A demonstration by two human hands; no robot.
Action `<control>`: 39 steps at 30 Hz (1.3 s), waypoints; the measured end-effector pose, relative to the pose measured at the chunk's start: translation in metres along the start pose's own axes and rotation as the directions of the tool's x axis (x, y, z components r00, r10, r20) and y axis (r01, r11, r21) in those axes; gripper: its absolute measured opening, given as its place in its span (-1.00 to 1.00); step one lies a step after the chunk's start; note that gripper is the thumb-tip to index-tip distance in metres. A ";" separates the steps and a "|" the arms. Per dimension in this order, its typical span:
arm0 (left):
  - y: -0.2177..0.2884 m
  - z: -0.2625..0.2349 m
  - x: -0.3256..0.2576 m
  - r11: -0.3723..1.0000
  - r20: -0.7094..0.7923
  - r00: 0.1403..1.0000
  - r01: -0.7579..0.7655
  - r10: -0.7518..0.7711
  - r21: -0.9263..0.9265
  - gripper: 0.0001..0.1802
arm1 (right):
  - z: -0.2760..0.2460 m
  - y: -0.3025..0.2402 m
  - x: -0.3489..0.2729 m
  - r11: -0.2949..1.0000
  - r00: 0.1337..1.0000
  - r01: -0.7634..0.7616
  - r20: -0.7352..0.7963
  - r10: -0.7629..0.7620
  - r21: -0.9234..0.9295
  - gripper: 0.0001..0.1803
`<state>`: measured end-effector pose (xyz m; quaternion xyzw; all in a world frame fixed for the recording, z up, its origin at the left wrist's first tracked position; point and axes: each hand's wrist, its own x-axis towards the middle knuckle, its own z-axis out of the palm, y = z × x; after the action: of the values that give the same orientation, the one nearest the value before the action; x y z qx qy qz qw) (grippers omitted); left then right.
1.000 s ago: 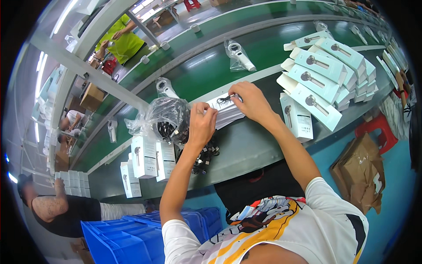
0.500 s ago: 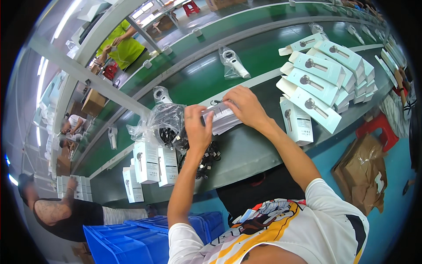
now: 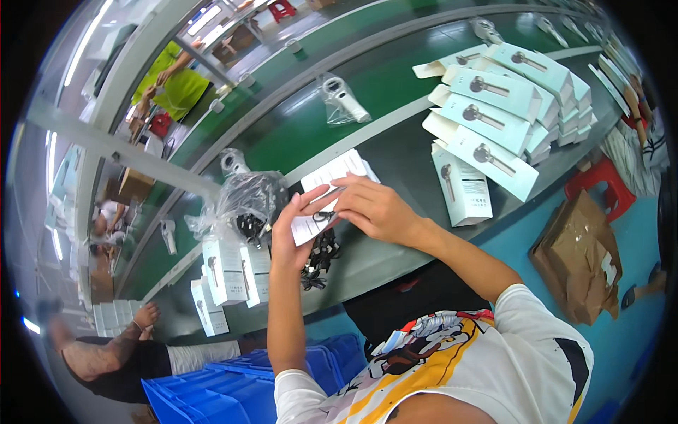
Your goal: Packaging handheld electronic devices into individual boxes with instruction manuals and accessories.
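Close in front of me, my left hand [image 3: 288, 237] holds a white printed leaflet [image 3: 304, 230] between thumb and fingers. My right hand [image 3: 379, 212] meets it from the right, its bent fingers pinching a short black cable [image 3: 323, 216] against the leaflet. Just beyond both hands lies a stack of printed leaflets [image 3: 344, 168] on the bench. A pile of black cables [image 3: 321, 263] rests beside my left wrist, partly hidden by it. Left of that hand sits a clear plastic bag [image 3: 247, 201] with more black cables inside.
White-and-teal boxes [image 3: 487, 116] are heaped at the right; several others [image 3: 224, 272] stand at the left. A bagged white handheld device [image 3: 344, 100] lies on the green conveyor [image 3: 282, 141]. Blue bins [image 3: 205, 389] are at lower left. Another person [image 3: 106, 353] works at far left.
Both hands have drawn back from the leaflet stack toward me. A leaflet is now in my left hand, and the black cable is against it. The view has shifted slightly.
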<state>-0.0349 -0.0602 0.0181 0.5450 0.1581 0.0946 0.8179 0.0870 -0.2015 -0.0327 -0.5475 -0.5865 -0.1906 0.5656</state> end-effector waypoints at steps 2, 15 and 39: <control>-0.005 0.000 0.005 0.977 0.094 0.995 -0.063 0.045 0.203 -0.41 | -0.002 0.004 -0.013 0.990 0.992 -0.114 0.057 0.110 0.079 -0.88; 0.025 0.059 0.077 0.309 0.265 0.961 -0.276 0.078 0.910 -0.56 | -0.031 0.006 -0.063 0.856 0.859 -0.503 -0.041 0.511 0.123 -0.91; -0.084 0.193 0.407 -0.259 0.642 0.758 -0.647 -0.114 0.717 -0.28 | -0.056 0.018 -0.095 0.676 0.690 -0.714 0.017 0.724 0.183 -0.90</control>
<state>0.4127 -0.1261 -0.0541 0.9824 -0.1776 -0.0074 0.0582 0.1052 -0.2834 -0.1067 -0.6762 -0.3225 0.0838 0.6570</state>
